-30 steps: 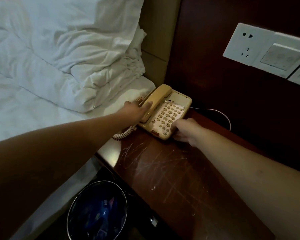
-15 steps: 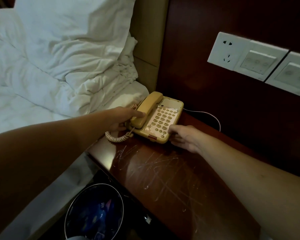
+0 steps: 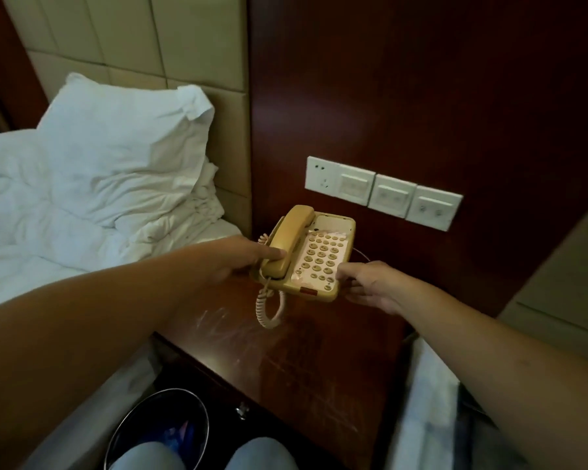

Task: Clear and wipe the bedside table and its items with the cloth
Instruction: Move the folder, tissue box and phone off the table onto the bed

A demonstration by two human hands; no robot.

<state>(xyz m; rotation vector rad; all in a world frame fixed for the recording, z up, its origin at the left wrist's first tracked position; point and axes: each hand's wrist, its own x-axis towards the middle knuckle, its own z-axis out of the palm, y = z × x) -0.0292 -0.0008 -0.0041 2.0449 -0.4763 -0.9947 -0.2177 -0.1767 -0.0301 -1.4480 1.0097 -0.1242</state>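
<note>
Gripping the telephone (image 3: 319,256) at both sides, left hand (image 3: 241,257) and right hand (image 3: 367,283) have lifted it off the bedside table (image 3: 286,361).

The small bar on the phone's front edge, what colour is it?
Red, set in the beige corded desk telephone; the head view shows it clearly.

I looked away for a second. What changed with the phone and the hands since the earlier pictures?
The telephone has come up off the bedside table, lifted by both hands; its coiled cord now dangles. The left hand still grips the handset side, the right hand the base's near right corner. The handset stays in its cradle.
</note>
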